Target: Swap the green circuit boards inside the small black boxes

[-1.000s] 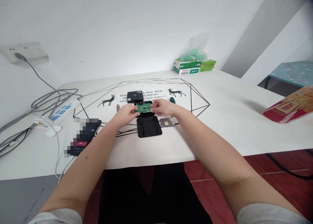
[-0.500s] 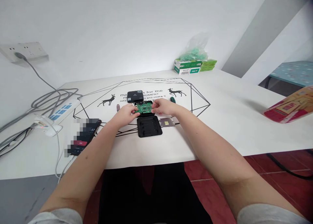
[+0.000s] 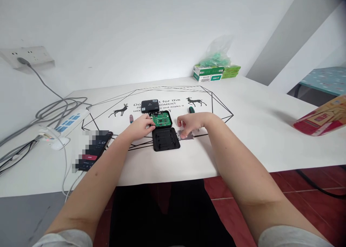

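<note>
A green circuit board [image 3: 161,120] sits in a black plastic case half [image 3: 171,124]. My left hand [image 3: 141,127] grips the left edge of this case, thumb at the near corner, fingers on the rim. My right hand [image 3: 192,122] hovers over a thin silvery metal plate [image 3: 189,136], its thumb at the plate and its index finger apart from it, curled. Beside that plate lies a black case cover [image 3: 165,139], inner side up. Behind the board is another closed black box [image 3: 150,106] with small labels.
Two screwdrivers lie on the table: one with a reddish handle [image 3: 131,118], one with a green handle [image 3: 191,110]. Left are a phone [image 3: 94,149], a power strip [image 3: 70,121] and cables. Green boxes [image 3: 208,72] stand at the wall; a red-and-tan package [image 3: 321,117] is right.
My right hand has left the board's right edge and moved right and nearer, over the metal plate. My left hand stays at the case's left edge.
</note>
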Motion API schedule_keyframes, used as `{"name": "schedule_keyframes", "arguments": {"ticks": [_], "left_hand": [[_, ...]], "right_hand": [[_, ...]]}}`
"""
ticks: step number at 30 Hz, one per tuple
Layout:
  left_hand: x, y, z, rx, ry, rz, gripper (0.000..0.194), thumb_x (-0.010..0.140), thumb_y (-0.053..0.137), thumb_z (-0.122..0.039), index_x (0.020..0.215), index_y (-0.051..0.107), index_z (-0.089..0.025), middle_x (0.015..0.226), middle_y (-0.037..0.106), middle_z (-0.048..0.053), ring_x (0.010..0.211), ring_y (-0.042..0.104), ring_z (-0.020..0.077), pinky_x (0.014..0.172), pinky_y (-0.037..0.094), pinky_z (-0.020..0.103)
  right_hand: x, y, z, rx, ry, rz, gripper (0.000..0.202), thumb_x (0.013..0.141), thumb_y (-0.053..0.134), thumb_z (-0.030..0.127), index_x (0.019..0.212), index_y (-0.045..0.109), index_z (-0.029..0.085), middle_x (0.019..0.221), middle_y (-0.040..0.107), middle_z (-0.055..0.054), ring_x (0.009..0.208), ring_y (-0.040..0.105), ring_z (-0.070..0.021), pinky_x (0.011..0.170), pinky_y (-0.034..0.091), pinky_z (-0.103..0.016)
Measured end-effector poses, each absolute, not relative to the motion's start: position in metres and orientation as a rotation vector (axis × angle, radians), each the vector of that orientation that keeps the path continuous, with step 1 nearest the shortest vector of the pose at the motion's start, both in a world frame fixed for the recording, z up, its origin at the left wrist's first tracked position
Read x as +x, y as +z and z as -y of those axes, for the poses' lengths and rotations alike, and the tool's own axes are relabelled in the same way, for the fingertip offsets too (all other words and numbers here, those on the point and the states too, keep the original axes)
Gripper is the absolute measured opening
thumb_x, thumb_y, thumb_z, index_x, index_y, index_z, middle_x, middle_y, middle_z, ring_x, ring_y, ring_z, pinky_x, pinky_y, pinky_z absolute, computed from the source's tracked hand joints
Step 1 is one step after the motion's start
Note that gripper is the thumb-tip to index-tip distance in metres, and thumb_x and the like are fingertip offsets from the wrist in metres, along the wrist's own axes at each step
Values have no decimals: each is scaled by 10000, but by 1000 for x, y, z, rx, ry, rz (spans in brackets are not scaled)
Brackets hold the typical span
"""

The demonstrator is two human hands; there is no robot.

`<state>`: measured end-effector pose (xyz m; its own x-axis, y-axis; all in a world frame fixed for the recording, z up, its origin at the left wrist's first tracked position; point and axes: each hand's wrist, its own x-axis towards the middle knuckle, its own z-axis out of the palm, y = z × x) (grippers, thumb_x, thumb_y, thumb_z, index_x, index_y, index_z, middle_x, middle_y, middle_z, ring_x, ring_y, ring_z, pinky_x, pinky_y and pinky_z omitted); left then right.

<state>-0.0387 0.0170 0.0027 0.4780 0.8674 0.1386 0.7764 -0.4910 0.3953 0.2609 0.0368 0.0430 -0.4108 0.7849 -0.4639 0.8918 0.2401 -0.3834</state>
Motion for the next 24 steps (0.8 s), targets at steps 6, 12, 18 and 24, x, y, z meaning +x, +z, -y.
{"name": "schedule_keyframes", "arguments": {"ticks": [6, 12, 18, 24], "left_hand": [[-37, 1, -19, 2412, 448, -1418, 344, 1022, 611, -403, 1269, 769, -222, 1279, 640, 94, 1088, 685, 271, 1149, 514, 475], [-36, 0, -19, 2409, 478, -1377, 377, 1025, 597, -420, 1312, 739, -222, 1353, 628, 104, 1195, 674, 287, 1161, 516, 461], [-41, 12, -11, 2405, 400, -1366, 649, 946, 707, -589, 1497, 641, -252, 1565, 538, 116, 1478, 514, 361, 1233, 458, 482], [-43, 21, -8, 2404, 291, -1379, 851, 891, 755, -619, 1630, 523, -268, 1657, 494, 125, 1571, 413, 394, 1282, 403, 536]], "right_hand": [[260, 42, -32, 1575, -813, -2287, 452, 599, 1001, 327, 870, 652, 238, 838, 736, -18, 776, 678, -243, 659, 450, -343], [258, 43, -31, 1533, -803, -2279, 376, 651, 967, 331, 774, 624, 236, 774, 700, -2, 706, 633, -213, 622, 421, -349], [262, 45, -29, 1611, -826, -2286, 604, 623, 972, 357, 1093, 606, 262, 849, 709, 5, 738, 649, -223, 642, 444, -343], [259, 48, -26, 1586, -831, -2378, 635, 563, 988, 247, 1120, 683, 247, 866, 721, -4, 779, 680, -237, 667, 457, -333]]}}
